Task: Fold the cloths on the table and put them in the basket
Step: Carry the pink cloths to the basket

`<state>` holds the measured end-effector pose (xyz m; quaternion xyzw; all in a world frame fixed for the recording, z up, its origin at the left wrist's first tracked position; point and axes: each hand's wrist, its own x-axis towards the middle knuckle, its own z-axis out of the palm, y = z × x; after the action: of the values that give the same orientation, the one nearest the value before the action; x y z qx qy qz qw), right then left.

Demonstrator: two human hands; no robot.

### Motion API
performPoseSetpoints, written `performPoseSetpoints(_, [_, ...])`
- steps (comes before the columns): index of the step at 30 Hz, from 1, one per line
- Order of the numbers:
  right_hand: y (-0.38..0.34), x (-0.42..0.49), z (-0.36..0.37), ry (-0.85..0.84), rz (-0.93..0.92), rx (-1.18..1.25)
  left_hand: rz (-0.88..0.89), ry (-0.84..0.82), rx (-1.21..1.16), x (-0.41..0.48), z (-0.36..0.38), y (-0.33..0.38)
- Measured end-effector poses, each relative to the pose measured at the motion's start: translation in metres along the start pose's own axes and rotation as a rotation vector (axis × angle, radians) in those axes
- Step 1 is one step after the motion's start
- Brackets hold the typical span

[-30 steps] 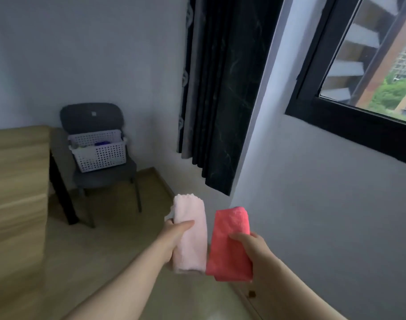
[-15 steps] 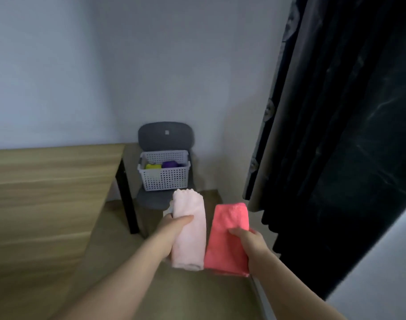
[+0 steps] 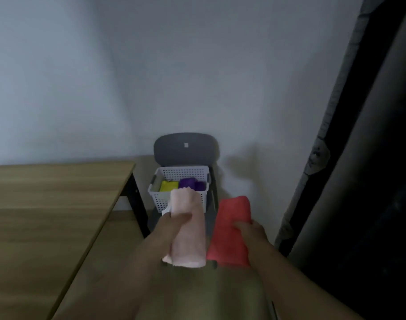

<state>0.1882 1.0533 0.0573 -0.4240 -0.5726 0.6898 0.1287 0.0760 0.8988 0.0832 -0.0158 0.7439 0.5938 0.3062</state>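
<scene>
The left hand (image 3: 167,229) curls round a folded pink cloth (image 3: 188,241), and the right hand (image 3: 252,234) grips a folded red cloth (image 3: 229,227) just beside it, both in the air. A wooden table (image 3: 47,215) stands on the left and a dark curtain (image 3: 370,158) hangs on the right. Ahead, a white basket (image 3: 159,202) on a grey chair (image 3: 185,146) holds a yellow cloth (image 3: 168,185) and a purple cloth (image 3: 189,183).

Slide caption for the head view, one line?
Left hand grips a folded pale pink cloth, right hand a folded red cloth, facing the white perforated plastic basket on a grey chair.
</scene>
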Motion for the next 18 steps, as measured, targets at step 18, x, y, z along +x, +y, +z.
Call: performPoseSetpoints(18, [-0.076, 0.239, 0.106, -0.011, 0.234, -0.041, -0.120, 0.060, 0.011, 0.282, -0.049, 0.082])
